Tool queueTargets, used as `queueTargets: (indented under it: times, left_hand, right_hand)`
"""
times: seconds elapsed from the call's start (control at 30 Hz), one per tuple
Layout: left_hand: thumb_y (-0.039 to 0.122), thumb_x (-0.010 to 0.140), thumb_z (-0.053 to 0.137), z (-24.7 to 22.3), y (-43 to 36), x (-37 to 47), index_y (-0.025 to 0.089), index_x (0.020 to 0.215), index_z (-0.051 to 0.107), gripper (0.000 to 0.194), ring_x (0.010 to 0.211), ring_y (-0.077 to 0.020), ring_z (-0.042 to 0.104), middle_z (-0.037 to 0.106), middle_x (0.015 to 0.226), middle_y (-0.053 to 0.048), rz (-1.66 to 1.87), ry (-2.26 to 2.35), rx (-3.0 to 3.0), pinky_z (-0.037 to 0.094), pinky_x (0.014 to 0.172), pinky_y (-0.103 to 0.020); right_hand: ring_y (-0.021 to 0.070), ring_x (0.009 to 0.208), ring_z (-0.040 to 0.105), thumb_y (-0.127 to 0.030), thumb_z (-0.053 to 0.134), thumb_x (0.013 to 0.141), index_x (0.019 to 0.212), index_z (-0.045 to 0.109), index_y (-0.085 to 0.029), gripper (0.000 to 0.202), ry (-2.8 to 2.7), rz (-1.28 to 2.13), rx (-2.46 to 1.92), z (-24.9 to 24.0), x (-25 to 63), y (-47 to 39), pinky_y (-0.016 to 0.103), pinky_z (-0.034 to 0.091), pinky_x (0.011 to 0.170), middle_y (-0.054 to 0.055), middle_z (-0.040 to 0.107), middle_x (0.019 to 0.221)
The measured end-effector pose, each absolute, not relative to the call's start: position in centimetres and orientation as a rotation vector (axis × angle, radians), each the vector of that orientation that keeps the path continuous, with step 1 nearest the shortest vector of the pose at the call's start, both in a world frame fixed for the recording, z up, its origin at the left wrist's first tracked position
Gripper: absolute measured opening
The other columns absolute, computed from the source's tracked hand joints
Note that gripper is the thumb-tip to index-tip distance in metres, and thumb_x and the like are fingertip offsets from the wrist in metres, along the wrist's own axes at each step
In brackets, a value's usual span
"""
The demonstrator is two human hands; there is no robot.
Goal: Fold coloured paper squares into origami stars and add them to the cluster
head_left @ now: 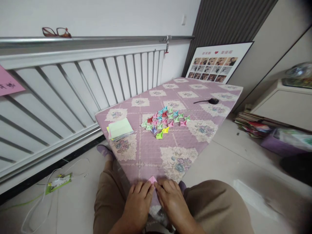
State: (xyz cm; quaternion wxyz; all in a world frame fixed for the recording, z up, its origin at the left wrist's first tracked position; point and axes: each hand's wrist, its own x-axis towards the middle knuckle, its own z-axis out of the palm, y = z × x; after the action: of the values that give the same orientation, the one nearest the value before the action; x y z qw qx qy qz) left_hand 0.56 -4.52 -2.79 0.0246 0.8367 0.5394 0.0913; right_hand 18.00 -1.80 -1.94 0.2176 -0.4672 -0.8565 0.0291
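Note:
A small piece of pink folded paper [152, 179] lies at the near edge of the table, its pointed tip facing away from me. My left hand [139, 199] presses on its left side with the fingers together. From the right, my right hand [170, 197] pinches the same paper, the two thumbs and fingertips nearly meeting. Much of the paper is hidden under the fingers. Farther up the table stand several small folded paper figures [164, 122] in rows, in green, pink, blue, red, purple and yellow. A stack of paper squares [120, 129], pale green on top, sits to their left.
The table [151, 152] wears a purple floral cloth. A black object with a thin tail [213, 101] lies at the far right. A white radiator [80, 84] runs along the left, with glasses [56, 32] on the pipe above. A photo board [216, 63] leans behind.

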Motion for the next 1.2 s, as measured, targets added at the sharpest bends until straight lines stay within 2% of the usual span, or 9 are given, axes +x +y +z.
queueTargets:
  times: [0.17,0.43,0.63,0.83,1.03,1.2]
  left_hand:
    - [0.017,0.091,0.054,-3.4,-4.9,0.8,0.027,0.131,0.052,0.042,0.113,-0.0283,0.049,0.056,0.132,-0.005,0.247,1.725,2.621,0.043,0.089,-0.043]
    - [0.019,0.09,0.054,-3.2,-5.1,0.6,0.028,0.131,0.053,0.042,0.114,-0.0275,0.05,0.057,0.129,-0.007,0.285,1.723,2.586,0.041,0.092,-0.042]
    - [0.017,0.09,0.054,-3.0,-5.0,0.5,0.029,0.131,0.052,0.043,0.115,-0.0279,0.048,0.056,0.129,-0.007,0.276,1.73,2.57,0.04,0.093,-0.044]
    - [0.02,0.091,0.055,-2.6,-4.8,0.5,0.033,0.131,0.051,0.043,0.112,-0.025,0.049,0.059,0.126,-0.003,0.336,1.724,2.523,0.039,0.094,-0.043]
    - [0.012,0.09,0.048,-2.3,-5.1,0.4,0.032,0.134,0.049,0.049,0.113,-0.0243,0.048,0.057,0.128,-0.004,0.348,1.722,2.54,0.038,0.097,-0.04]
    - [0.006,0.086,0.043,-2.6,-5.3,0.3,0.025,0.135,0.048,0.054,0.117,-0.0234,0.046,0.056,0.131,-0.003,0.363,1.749,2.494,0.035,0.101,-0.039]
  right_hand:
    - [0.0202,0.084,0.054,-0.014,0.063,0.084,0.124,0.057,-0.024,0.042,-2.435,0.061,-1.307,-1.6,17.7,-0.9,0.035,0.038,0.079,0.004,0.064,0.09]
    - [0.0219,0.084,0.054,-0.014,0.062,0.083,0.119,0.06,-0.024,0.037,-2.471,0.017,-1.385,-1.7,17.0,0.0,0.04,0.035,0.082,0.004,0.064,0.088]
    - [0.0204,0.085,0.054,-0.015,0.058,0.086,0.124,0.058,-0.027,0.04,-2.403,0.175,-1.362,-1.4,17.7,0.0,0.036,0.037,0.081,0.004,0.063,0.09]
    - [0.022,0.093,0.054,-0.012,0.06,0.084,0.122,0.06,-0.029,0.042,-2.389,0.135,-1.344,-1.4,17.7,-0.9,0.038,0.036,0.086,0.005,0.065,0.1]
    - [0.0193,0.092,0.056,-0.009,0.058,0.082,0.119,0.061,-0.029,0.043,-2.29,0.234,-1.336,-1.0,17.8,-0.9,0.034,0.04,0.086,0.003,0.065,0.098]
    - [0.019,0.09,0.057,-0.009,0.057,0.081,0.117,0.063,-0.031,0.042,-2.269,0.239,-1.34,-1.0,17.8,-1.0,0.034,0.041,0.083,0.003,0.065,0.096]
